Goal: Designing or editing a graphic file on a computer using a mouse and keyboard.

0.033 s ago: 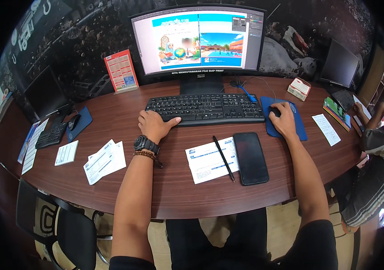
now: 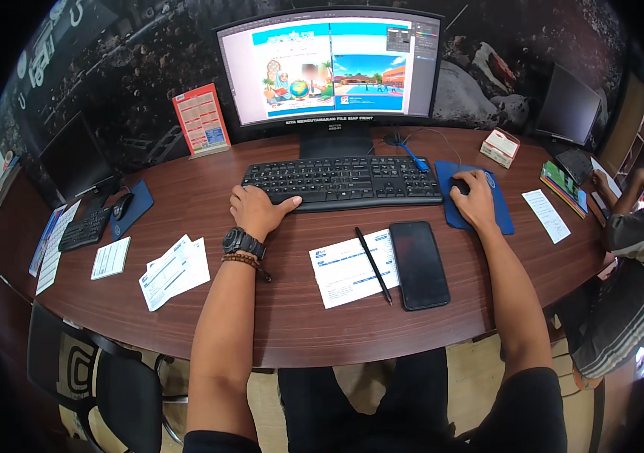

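- Left hand (image 2: 255, 210) and right hand (image 2: 475, 200), both bare, reach forward over a brown bench (image 2: 292, 332).
- Nearest on it, between the forearms, lie a black phone (image 2: 419, 264) and, just left of it, a black pen (image 2: 373, 266) across a printed sheet (image 2: 337, 278); neither hand touches them.
- Beyond, the left hand is spread at the left end of a black keyboard (image 2: 345, 185), thumb stretched along its lower edge; whether a key is pressed, I cannot tell.
- The right hand curls over a dark mouse (image 2: 459, 185), mostly covered, on a blue mat (image 2: 499, 215).
- Farthest, a curved monitor (image 2: 329, 68) shows two colourful page panels side by side.
- The step in hand looks like mouse-and-keyboard work on that layout; a further move would seem to call for steady pointing and light finger pressure.
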Demonstrator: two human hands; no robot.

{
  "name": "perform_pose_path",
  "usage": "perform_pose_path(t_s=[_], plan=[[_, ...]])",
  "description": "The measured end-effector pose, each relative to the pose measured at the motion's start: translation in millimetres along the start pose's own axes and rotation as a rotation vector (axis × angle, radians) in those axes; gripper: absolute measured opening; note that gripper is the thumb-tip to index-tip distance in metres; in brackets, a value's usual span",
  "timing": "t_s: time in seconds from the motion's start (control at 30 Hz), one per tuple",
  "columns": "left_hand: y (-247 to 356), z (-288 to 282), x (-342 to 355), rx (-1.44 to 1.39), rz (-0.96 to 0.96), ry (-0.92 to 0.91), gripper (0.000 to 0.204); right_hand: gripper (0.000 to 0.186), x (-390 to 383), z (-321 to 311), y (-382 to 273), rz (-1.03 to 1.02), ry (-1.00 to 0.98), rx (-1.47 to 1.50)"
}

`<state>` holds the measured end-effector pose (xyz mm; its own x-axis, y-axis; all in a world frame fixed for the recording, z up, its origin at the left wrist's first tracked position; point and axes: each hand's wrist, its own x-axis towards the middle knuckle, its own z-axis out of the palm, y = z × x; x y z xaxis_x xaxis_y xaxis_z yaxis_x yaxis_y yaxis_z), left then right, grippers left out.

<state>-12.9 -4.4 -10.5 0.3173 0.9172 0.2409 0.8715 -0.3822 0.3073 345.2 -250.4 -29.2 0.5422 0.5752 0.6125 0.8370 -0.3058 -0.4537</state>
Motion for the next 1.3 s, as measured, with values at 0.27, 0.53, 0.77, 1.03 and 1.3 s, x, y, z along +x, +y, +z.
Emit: perform_pose_path(t_s=[0.27, 0.53, 0.77, 1.03, 1.3], plan=[[2.6, 0.0, 0.2, 0.001, -0.007, -0.016, 0.107, 0.036, -0.9, -1.3, 0.1, 0.046, 0.005, -0.043], [0.9, 1.0, 1.8, -0.002, -0.015, -0.016, 0.107, 0.037, 0.1, -1.1, -1.4, 0.065, -0.001, -0.036], [1.5, -0.1, 1.1, -0.014, -0.014, -0.020, 0.106, 0.037, -0.4, -1.1, 0.4, 0.070, -0.002, -0.038], [1.3, -0.6, 1.5, -0.008, -0.020, -0.036, 0.108, 0.036, -0.7, -2.8, -1.0, 0.064, -0.007, -0.039], [2.0, 3.8, 1.3, 0.038, 0.012, 0.044, 0.083, 0.036, -2.0, -2.4, 1.4, 0.061, -0.007, -0.036]])
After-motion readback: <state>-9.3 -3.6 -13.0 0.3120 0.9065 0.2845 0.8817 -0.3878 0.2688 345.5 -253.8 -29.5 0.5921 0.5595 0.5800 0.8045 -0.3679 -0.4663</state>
